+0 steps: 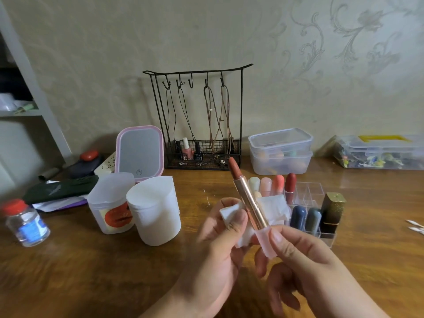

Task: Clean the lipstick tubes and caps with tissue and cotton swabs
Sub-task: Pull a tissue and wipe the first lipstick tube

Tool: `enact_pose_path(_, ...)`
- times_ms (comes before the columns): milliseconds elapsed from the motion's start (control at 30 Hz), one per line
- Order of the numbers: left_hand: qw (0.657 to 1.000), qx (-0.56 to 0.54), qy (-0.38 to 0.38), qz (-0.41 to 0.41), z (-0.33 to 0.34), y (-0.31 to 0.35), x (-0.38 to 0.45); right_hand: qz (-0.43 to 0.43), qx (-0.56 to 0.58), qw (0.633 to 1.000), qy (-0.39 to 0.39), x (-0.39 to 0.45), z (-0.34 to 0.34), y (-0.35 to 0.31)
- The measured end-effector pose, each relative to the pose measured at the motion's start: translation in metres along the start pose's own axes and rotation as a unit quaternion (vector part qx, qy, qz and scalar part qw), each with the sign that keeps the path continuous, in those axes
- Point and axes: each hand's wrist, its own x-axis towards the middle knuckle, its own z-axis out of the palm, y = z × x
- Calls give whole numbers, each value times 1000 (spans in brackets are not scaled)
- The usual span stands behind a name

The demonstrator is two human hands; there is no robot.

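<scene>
An uncapped lipstick (249,198) with a rose-gold tube, a frosted pink base and a brown-red bullet tilts up and to the left over the table. My right hand (305,265) pinches its pink base between thumb and fingers. My left hand (220,244) holds a white tissue (273,210) wrapped round the lower tube, thumb pressing on it. Behind, a clear acrylic organizer (309,193) holds several lipsticks. Cotton swabs (415,227) lie at the right edge.
A white roll of cotton pads (154,216) and a translucent container (110,203) stand left of my hands. A small red-capped bottle (25,222) is at far left. A pink mirror (140,152), a wire jewellery rack (202,120) and clear plastic boxes (281,152) line the wall.
</scene>
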Motion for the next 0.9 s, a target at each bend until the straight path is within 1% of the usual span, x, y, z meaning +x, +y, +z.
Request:
enact_pose_path(200, 999, -17, -41, -7, -3, 1, 3, -63, -68, 991, 98, -4, 6, -2)
enact_pose_path(267, 997, -38, -60, -9, -2, 2, 4, -85, -112, 981, 134, -5, 5, 1)
enact_pose_path(367, 996, -71, -57, -10, 0, 3, 3, -116, -200, 956, 180, -7, 4, 2)
enact_pose_path(467, 995, -79, -57, -12, 0, 2, 3, -144, -247, 940, 187, -9, 5, 2)
enact_pose_path(600, 996, -72, -29, -31, -5, 0, 6, -166, -291, 925, 177, -9, 5, 5)
enact_pose_path(733, 997, -70, -26, -24, -5, -3, 7, -171, -283, 928, 174, -8, 5, 7)
enact_pose_path(800, 996, -79, -34, -19, -3, -5, 6, -152, -241, 944, 164, -7, 6, 5)
enact_pose_path(900, 994, -104, -38, -24, -2, -4, 7, -102, -136, 977, 130, -5, 5, 0)
